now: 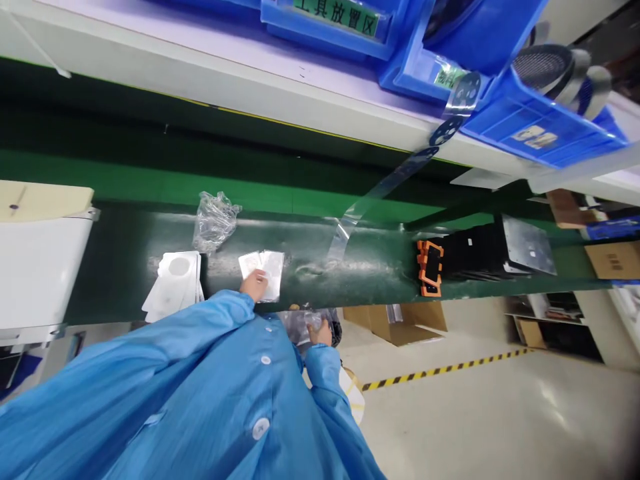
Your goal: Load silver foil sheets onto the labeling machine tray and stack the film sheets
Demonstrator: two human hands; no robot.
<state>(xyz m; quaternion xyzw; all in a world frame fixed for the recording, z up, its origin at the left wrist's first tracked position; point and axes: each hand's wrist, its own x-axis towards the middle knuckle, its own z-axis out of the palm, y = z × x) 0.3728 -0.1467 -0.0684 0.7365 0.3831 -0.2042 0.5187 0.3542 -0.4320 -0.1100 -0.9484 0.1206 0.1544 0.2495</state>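
My left hand (255, 284) reaches out of a blue sleeve onto the dark green belt (125, 253). Its fingers are curled on a pair of small white packets (267, 267) lying flat there. My right hand (320, 331) is lower, just off the belt's near edge, closed on a clear plastic bag (299, 325) held against my blue coat. What the bag holds is hidden.
A stack of white cards (175, 280) and a crumpled clear bag (215, 220) lie left of the packets. A clear carrier strip (400, 173) hangs down from blue bins (530, 120). Black trays with an orange piece (430, 267) sit to the right. A white machine (40, 267) stands at left.
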